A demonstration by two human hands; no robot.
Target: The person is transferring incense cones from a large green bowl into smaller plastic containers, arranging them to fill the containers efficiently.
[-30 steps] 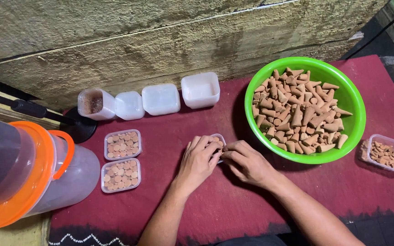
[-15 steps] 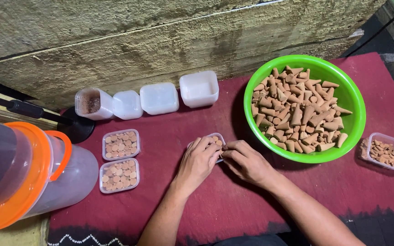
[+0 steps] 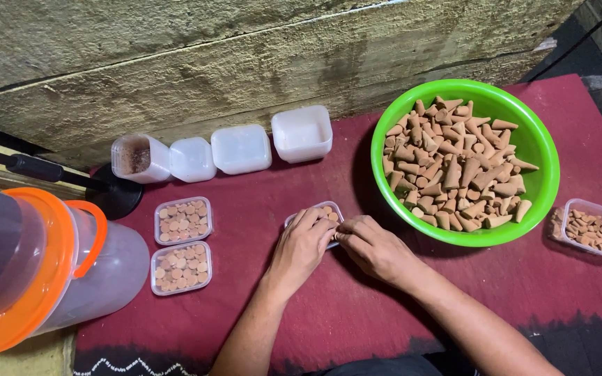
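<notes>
Near the middle of the frame, the person's left hand (image 3: pixel 303 244) and right hand (image 3: pixel 373 245) meet over a small clear box (image 3: pixel 318 213) that sits on the dark red cloth (image 3: pixel 357 313) on the counter. The box holds little brown cones standing up, and the hands hide most of it. The left hand's grip is curled around the near side of the box, and the right hand's fingertips pinch together at its edge; whether a cone is between them cannot be told. The box is light and small, so a hard push from either hand could slide it or tip it, and the cones might fall over or roll onto the cloth. The cones look crumbly, so a tight squeeze might break one. The big green bowl (image 3: pixel 543 167) of cones is just right of the hands, and a bumped elbow could knock it. Two filled boxes (image 3: pixel 182 244) sit at the left, well apart from the hands.
</notes>
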